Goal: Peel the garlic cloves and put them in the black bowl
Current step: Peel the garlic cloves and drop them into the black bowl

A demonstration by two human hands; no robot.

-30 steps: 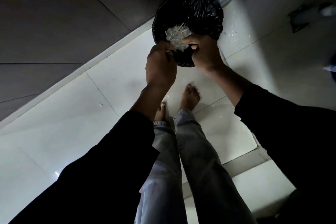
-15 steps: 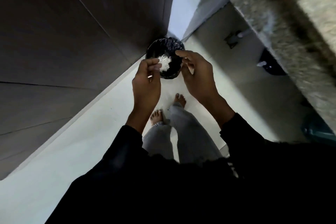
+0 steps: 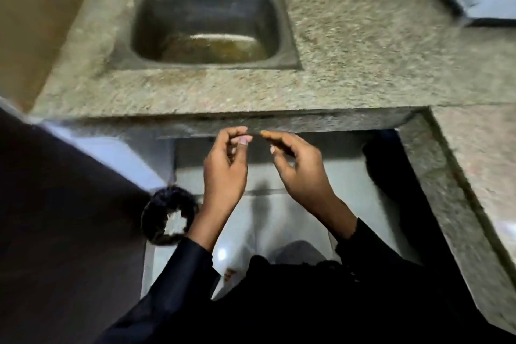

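Hovering apart, two hands, left hand (image 3: 223, 176) and right hand (image 3: 300, 173), fingers loosely curled, empty; one sink (image 3: 284, 36).

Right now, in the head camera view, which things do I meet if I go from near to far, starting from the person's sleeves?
Black sleeves → black-lined round bin holding white scraps → left hand and right hand, side by side, holding nothing visible → speckled stone counter edge → square steel sink.

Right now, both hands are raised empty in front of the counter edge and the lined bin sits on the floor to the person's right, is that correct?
Not quite: in the head view the lined bin sits to the person's left, beside the left hand's forearm. The right hand is raised too, both empty below the counter edge.
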